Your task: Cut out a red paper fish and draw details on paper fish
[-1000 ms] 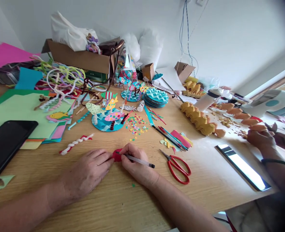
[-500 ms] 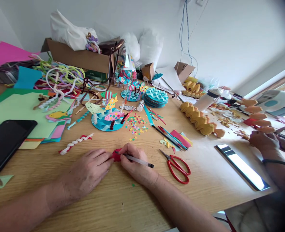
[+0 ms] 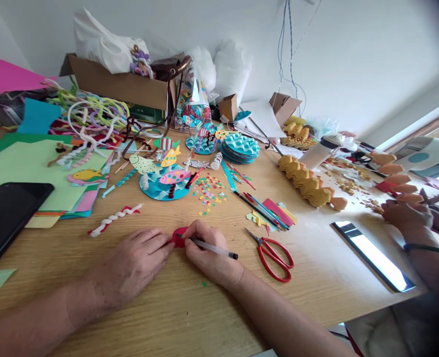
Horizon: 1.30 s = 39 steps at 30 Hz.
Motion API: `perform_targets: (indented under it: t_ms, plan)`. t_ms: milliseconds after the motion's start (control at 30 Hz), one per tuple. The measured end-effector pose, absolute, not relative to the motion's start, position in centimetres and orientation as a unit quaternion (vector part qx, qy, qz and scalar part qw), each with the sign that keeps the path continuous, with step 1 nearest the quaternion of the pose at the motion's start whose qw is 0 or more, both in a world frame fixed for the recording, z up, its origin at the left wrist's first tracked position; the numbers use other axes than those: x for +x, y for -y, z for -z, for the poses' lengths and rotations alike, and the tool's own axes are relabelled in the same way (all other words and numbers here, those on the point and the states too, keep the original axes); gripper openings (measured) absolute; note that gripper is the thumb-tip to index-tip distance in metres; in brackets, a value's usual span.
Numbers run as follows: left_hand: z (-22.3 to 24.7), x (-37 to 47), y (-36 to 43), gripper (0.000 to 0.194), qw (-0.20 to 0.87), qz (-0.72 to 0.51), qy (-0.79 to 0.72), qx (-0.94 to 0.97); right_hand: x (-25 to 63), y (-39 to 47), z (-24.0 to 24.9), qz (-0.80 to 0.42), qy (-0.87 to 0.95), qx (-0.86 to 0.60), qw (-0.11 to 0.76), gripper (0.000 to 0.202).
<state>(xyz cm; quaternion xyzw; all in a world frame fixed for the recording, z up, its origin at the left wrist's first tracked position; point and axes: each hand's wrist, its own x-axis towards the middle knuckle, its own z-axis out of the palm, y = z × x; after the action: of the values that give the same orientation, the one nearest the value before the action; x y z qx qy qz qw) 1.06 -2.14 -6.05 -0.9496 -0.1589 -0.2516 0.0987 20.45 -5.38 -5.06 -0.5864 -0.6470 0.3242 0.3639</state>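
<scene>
A small piece of red paper point(image 3: 179, 237) lies on the wooden table between my two hands. At its left edge, my left hand point(image 3: 139, 260) holds it with closed fingertips; the thumb is mostly hidden. My right hand point(image 3: 212, 250) is closed round a clear pen point(image 3: 216, 248) with a black end cap, its tip on the red paper. To the right of that hand rest red-handled scissors point(image 3: 275, 257). Beyond my hands stands a blue wavy paper base point(image 3: 156, 192) carrying several paper fish, beside scattered confetti dots point(image 3: 209, 188).
At left are a black phone point(image 3: 13, 218), coloured paper sheets point(image 3: 36, 158) and a white-and-red twisted pipe cleaner point(image 3: 115, 219). Colored pencils point(image 3: 262, 210), an egg carton strip point(image 3: 304, 183) and a shiny phone point(image 3: 371, 255) lie rightward. Another person's hands point(image 3: 407, 214) hold scissors at far right.
My right hand and pen tip have shifted very slightly on the red paper. The view has tilted a little. The other person's scissors look more opened.
</scene>
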Motion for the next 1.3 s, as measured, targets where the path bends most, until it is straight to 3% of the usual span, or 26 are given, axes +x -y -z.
perform_targets:
  t_ms: [1300]
  plan:
    - [5.95, 1.04, 2.23, 0.038, 0.088, 0.238, 0.169, -0.952, 20.59, 5.22, 4.91, -0.297, 0.64, -0.616, 0.352, 0.01]
